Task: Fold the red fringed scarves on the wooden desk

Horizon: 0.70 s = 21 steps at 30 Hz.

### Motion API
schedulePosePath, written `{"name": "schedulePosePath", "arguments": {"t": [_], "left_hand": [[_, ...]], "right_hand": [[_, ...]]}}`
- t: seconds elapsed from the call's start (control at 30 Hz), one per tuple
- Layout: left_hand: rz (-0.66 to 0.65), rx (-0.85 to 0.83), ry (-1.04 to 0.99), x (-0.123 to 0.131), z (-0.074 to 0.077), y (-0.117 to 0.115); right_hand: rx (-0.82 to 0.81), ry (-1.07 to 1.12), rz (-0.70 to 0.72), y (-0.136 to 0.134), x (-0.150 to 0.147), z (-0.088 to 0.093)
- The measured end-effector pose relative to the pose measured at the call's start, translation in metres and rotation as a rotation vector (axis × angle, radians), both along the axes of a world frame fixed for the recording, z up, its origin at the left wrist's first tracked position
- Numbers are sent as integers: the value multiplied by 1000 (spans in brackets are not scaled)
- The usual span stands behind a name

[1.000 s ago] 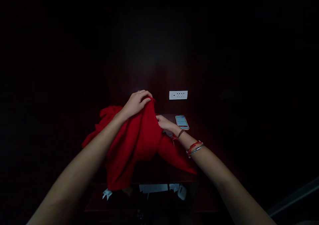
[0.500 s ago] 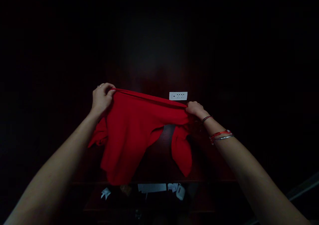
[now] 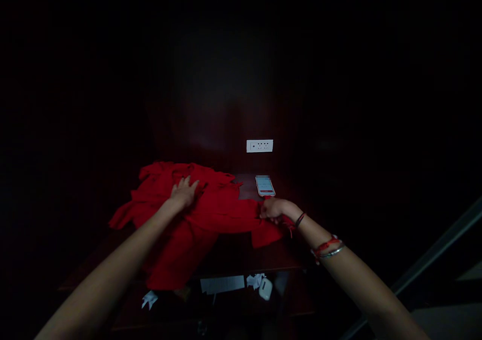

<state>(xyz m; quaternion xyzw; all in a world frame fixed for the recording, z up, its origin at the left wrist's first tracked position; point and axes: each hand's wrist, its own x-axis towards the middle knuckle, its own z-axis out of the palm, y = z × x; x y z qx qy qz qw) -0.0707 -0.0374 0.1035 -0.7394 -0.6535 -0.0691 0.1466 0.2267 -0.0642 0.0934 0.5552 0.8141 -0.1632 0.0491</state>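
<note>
A red garment (image 3: 196, 214) lies crumpled on a dark wooden table (image 3: 241, 254), with part of it hanging over the front edge. My left hand (image 3: 184, 191) rests flat on top of the cloth, fingers spread. My right hand (image 3: 274, 209), with bracelets on the wrist, is closed on the garment's right edge down at the table surface.
A phone (image 3: 265, 186) with a lit screen lies on the table just beyond my right hand. A white wall socket (image 3: 259, 145) sits on the dark panel behind. Papers (image 3: 222, 284) and a small white object (image 3: 265, 289) lie on a lower shelf. The surroundings are very dark.
The garment, held up and stretched between both hands, has come down onto the table. My left hand let go of the edge and now lies flat on the cloth.
</note>
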Motion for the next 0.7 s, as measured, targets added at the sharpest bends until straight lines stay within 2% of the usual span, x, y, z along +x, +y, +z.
{"name": "schedulePosePath", "arguments": {"t": [0.03,0.1,0.17,0.27,0.37,0.43,0.53,0.63,0.7], "left_hand": [[-27,-86,22,16,-9,0],[-219,-199,62,49,-22,1],[-331,-273,78,75,-35,2],[-328,-318,73,93,-54,7],[-303,-301,63,87,-65,14],[-290,-256,54,76,-63,16],[-233,-145,34,58,-43,15],[-194,-71,17,46,-21,13],[-219,-123,18,45,-13,14]], "right_hand": [[51,-8,1,5,-2,2],[171,-7,1,18,-4,6],[252,-44,47,28,-5,2],[242,-153,128,35,-1,-18],[198,-196,109,34,8,-31],[178,-208,86,32,18,-27],[81,-212,104,27,31,-7],[-164,-139,184,22,34,13],[-306,-34,231,23,26,18]]}}
